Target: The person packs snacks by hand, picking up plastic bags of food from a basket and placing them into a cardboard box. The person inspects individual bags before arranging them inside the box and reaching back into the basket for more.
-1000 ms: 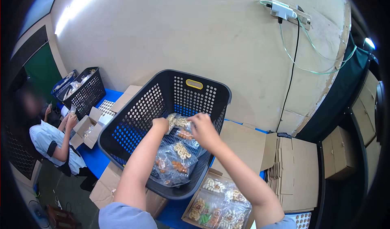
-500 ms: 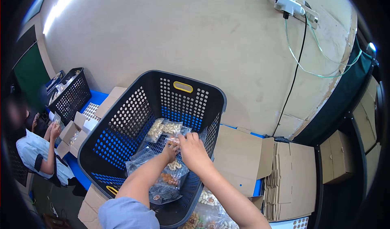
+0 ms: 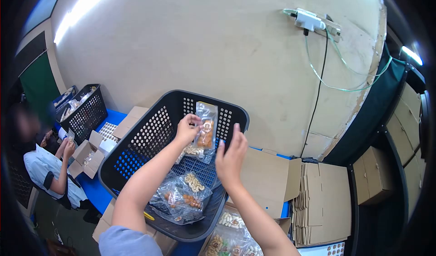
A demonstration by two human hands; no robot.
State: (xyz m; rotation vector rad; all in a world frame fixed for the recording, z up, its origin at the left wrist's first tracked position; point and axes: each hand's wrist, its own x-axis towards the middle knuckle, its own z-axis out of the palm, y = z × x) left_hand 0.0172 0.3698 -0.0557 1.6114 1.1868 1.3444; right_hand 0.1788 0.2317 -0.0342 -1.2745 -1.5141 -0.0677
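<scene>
My left hand (image 3: pixel 187 129) has its fingers closed at the left edge of a clear plastic bag of orange-brown pieces (image 3: pixel 206 131), which stands upright with a round label on its front. My right hand (image 3: pixel 231 158) is just right of that bag, thumb and fingers apart, holding nothing. Both are over a large black plastic basket (image 3: pixel 136 142) with holes in its walls. Behind my left wrist, a bag of pale nuts (image 3: pixel 194 151) is partly hidden. Lower in the basket lie more clear bags (image 3: pixel 181 199), some with orange or pale pieces.
Bags of pale pieces (image 3: pixel 231 219) sit in a box at the basket's right. Farther right are flattened cardboard boxes (image 3: pixel 322 201). At left, a co-worker (image 3: pixel 54 169) handles a small bag near an open carton (image 3: pixel 86 158) and another black basket (image 3: pixel 84 113).
The bag of orange-brown pieces has come up from lower in the basket and now stands near its back wall. My right hand has let go and moved right; the left has moved up.
</scene>
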